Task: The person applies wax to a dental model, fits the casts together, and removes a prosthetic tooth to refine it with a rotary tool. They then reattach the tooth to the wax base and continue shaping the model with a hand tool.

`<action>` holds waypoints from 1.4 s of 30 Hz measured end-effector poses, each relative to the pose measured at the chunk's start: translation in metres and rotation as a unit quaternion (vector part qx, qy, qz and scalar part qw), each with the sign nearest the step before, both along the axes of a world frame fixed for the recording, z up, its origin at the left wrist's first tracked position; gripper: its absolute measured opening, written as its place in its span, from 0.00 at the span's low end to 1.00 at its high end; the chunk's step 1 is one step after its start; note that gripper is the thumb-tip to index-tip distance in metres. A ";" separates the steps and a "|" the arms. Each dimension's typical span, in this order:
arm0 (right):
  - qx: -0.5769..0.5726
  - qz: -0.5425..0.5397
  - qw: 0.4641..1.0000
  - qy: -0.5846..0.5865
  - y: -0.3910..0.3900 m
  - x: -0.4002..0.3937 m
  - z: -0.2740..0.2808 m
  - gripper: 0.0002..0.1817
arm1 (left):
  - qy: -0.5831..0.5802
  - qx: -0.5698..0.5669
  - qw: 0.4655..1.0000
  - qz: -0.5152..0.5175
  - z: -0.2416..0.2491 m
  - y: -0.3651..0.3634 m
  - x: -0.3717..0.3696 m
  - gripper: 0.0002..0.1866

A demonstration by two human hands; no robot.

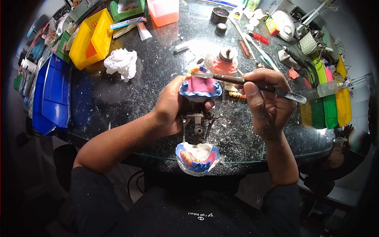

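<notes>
Plainly, the head view shows two bare hands over a dark, speckled bench [154, 59], each with its fingers closed on something. The left hand [171, 102] grips the upper dental model [200, 85] from its left side, with fingertips showing just under it. That model has a pink plate edged with blue material, and it sits at the middle of the bench, toward the person. The right hand [270, 94] pinches a carving tool [256, 84] between thumb and fingers. The tool slants across, its flat metal tip over the far edge of the upper dental model, near a small orange patch; whether the tip touches cannot be told.

A metal frame [198, 123] reaches from beneath the upper dental model to the lower dental model [197, 158], which lies nearest the person, at the bench edge. The lower one carries a row of teeth, with blue and pink material around a white middle.

Just beyond the upper dental model stands a pinkish cast [221, 62] with a dark metal piece on top. A crumpled white tissue [121, 64] lies farther left, near a yellow bin [91, 39] and a blue bin [51, 94]. A red-handled tool [260, 38] lies at the far right, beside a red and yellow box [272, 26].
</notes>
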State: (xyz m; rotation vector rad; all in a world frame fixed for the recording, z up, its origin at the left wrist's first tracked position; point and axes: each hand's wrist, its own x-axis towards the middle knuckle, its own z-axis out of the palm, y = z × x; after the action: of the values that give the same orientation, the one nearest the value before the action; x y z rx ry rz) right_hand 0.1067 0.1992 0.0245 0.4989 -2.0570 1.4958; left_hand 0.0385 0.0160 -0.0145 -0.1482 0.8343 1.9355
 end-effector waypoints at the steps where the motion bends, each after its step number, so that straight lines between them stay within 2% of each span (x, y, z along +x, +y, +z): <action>1: 0.006 0.000 1.000 0.005 0.000 0.000 0.000 0.08 | -0.001 0.022 1.000 -0.001 -0.002 -0.001 -0.001 0.27; 3: 0.018 0.001 1.000 0.014 0.001 0.000 0.000 0.08 | -0.004 0.067 0.998 -0.004 -0.007 -0.004 -0.002 0.25; 9: -0.034 -0.019 0.999 -0.003 -0.001 -0.001 -0.001 0.09 | -0.012 0.088 0.996 -0.014 -0.005 -0.005 -0.003 0.24; 15: -0.019 -0.035 0.999 -0.012 0.001 0.001 0.001 0.08 | -0.016 0.110 0.994 -0.014 -0.008 -0.005 -0.003 0.23; 33: -0.041 -0.049 0.998 -0.014 0.002 0.001 -0.002 0.09 | -0.001 0.110 0.994 -0.009 -0.012 -0.003 -0.004 0.23; 36: -0.045 -0.052 0.998 -0.014 0.002 0.001 -0.003 0.09 | 0.004 0.012 1.000 -0.002 0.000 0.002 0.000 0.27; 39: -0.040 -0.036 0.998 -0.012 0.001 0.003 -0.001 0.09 | -0.009 0.006 1.000 -0.004 0.004 0.001 0.000 0.26; 42: -0.032 -0.041 0.999 -0.011 0.001 0.003 -0.001 0.09 | -0.017 0.105 0.994 -0.022 -0.011 -0.005 -0.005 0.24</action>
State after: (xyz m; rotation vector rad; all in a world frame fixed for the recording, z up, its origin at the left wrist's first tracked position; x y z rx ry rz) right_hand 0.1093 0.2005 0.0231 0.3710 -2.0138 1.5206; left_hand 0.0340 0.0111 -0.0253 -0.0368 0.6029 1.9592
